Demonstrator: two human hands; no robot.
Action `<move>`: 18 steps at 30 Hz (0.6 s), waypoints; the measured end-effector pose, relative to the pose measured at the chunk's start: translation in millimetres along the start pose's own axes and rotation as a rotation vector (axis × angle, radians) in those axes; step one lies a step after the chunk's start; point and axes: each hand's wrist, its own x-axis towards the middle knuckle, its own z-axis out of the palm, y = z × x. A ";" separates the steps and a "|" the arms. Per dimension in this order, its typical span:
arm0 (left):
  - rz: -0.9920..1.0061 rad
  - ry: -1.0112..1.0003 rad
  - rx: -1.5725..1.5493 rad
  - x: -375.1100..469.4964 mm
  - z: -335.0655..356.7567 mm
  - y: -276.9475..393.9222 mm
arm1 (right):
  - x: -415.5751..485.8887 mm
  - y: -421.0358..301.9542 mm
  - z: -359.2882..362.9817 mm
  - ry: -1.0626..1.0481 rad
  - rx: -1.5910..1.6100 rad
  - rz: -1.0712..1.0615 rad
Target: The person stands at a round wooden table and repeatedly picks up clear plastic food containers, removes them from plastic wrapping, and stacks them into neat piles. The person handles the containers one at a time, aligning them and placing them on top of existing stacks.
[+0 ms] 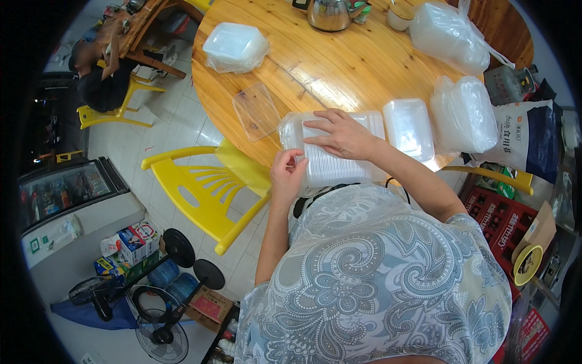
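Observation:
A long stack of nested clear plastic food containers (338, 170) lies on its side at the near edge of the round wooden table (313, 68). Across the top of the stack rests my right hand (341, 134), fingers spread. My left hand (289, 170) is at the stack's left end, thumb and index finger close together; whether they pinch plastic film there cannot be told. To the left lies a flat clear plastic lid (257, 111). Just right of the stack is a white translucent container (409, 129), and beyond it a bagged stack of containers (464, 116).
Another bagged container stack (236, 45) sits at the table's far left. A metal kettle (329, 16), a lidded cup (399, 17) and a full plastic bag (448, 36) stand at the back. A yellow plastic chair (204, 191) is left; a person (102, 82) sits farther off.

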 end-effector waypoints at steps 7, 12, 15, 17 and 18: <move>-0.178 0.041 -0.221 -1.8 0.9 -15.3 | -0.8 1.4 -0.9 -0.018 0.011 0.003; 0.070 0.040 0.035 -1.6 -6.2 -5.9 | -0.3 0.7 -0.2 -0.012 0.006 -0.003; 0.107 0.009 0.179 -2.3 -2.8 3.1 | -0.3 0.5 -0.3 -0.018 0.001 0.002; 0.075 0.015 0.190 -3.2 2.1 6.6 | -0.7 0.6 -0.6 -0.016 0.004 0.005; 0.055 0.025 0.172 -3.5 4.2 7.3 | -1.1 0.6 -0.7 -0.011 0.011 0.005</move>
